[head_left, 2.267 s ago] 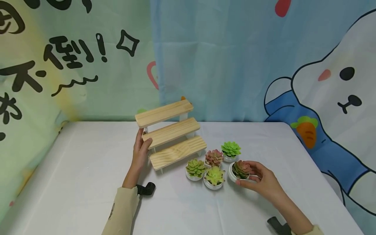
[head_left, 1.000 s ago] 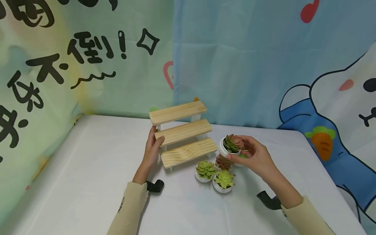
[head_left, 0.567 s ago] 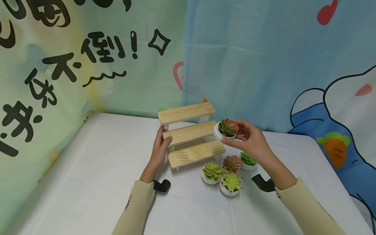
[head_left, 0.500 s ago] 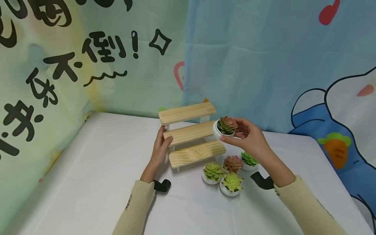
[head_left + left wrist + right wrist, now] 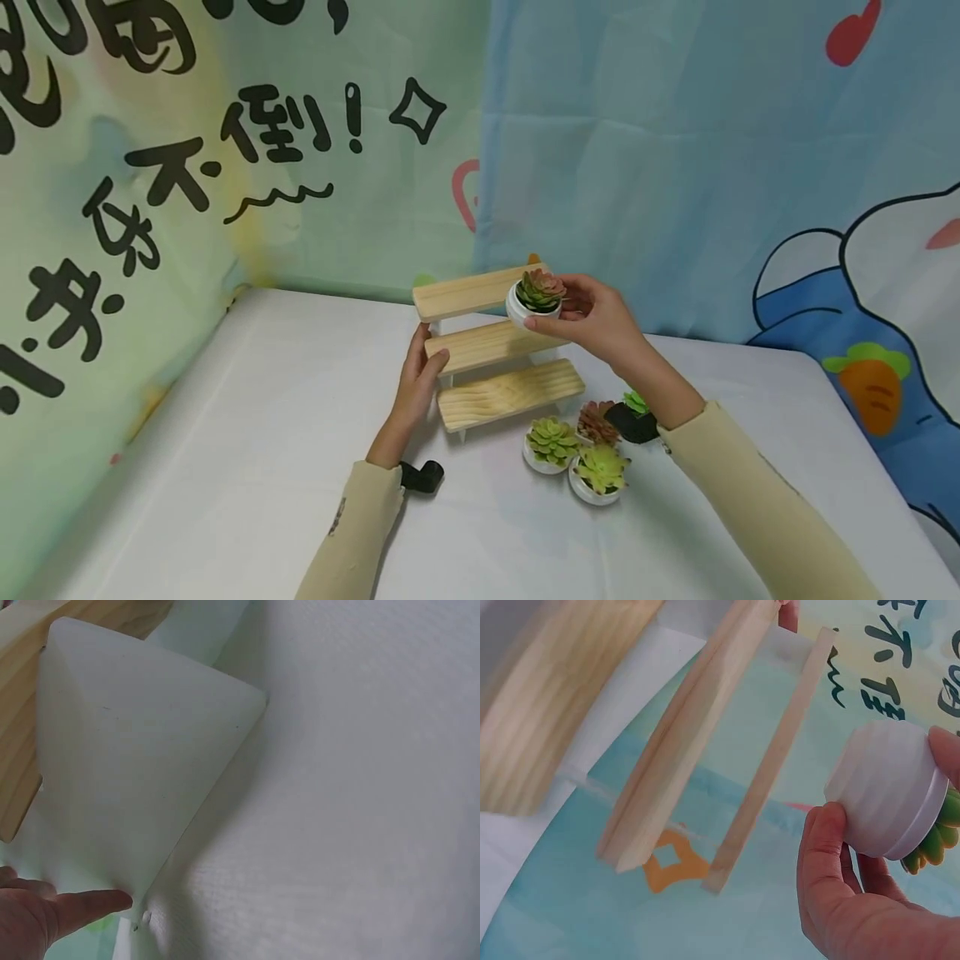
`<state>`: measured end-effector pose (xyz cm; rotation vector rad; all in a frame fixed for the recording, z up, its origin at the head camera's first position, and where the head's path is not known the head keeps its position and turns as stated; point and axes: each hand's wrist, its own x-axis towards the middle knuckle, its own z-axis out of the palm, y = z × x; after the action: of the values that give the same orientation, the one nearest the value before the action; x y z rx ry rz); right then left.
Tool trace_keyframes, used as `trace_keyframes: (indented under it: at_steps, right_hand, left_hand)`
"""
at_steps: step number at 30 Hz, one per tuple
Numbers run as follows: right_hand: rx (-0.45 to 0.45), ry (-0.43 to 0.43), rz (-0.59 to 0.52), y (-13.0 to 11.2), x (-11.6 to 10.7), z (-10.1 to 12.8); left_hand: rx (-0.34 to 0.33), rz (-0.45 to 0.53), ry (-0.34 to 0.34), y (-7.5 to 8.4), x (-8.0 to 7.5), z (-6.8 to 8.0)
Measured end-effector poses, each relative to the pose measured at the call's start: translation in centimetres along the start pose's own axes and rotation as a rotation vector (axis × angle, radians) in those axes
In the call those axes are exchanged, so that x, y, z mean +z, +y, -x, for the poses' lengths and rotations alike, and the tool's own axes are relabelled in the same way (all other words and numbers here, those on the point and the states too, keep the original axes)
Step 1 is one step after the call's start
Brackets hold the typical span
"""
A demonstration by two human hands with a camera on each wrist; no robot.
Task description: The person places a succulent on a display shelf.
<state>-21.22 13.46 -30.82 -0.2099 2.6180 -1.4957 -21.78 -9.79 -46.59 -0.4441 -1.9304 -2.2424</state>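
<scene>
A three-tier wooden plant stand (image 5: 510, 396) with white side panels stands on the table. My left hand (image 5: 415, 383) grips its left end, thumb on the middle board; a finger (image 5: 94, 906) touches the white side panel (image 5: 142, 750) in the left wrist view. My right hand (image 5: 603, 321) pinches a small potted succulent (image 5: 538, 292), red-green in a white pot, in front of the top board and above the middle one. In the right wrist view the ribbed pot (image 5: 885, 787) is apart from the boards (image 5: 769, 772), held between thumb and fingers.
Right of the stand's front sit a light green succulent (image 5: 551, 442), a yellow-green one (image 5: 600, 469) and a reddish one (image 5: 596, 421). A bright green one (image 5: 636, 403) is partly hidden by the black right wrist mount (image 5: 630, 422). A printed cloth (image 5: 675, 167) hangs behind the table (image 5: 247, 467).
My right hand has lifted the red-green succulent from beside the other pots and carried it left and up to the stand's upper boards. My left hand keeps its grip; the head view has shifted.
</scene>
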Motion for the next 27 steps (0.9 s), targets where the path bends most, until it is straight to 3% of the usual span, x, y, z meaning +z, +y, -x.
trace_keyframes:
  at_steps: [10,17,27]
  right_hand:
    - [0.026,-0.045,-0.041,-0.8,2.1,-3.7]
    - [-0.02,-0.061,-0.03,-1.6,3.8,-5.3]
    - [0.009,-0.069,0.001,-3.0,6.0,-6.8]
  left_hand:
    - [0.017,-0.036,0.004,-0.1,0.0,-0.1]
    - [-0.007,-0.02,-0.011,0.0,-0.1,-0.1]
    - [-0.041,-0.037,-0.014,0.1,0.0,0.0]
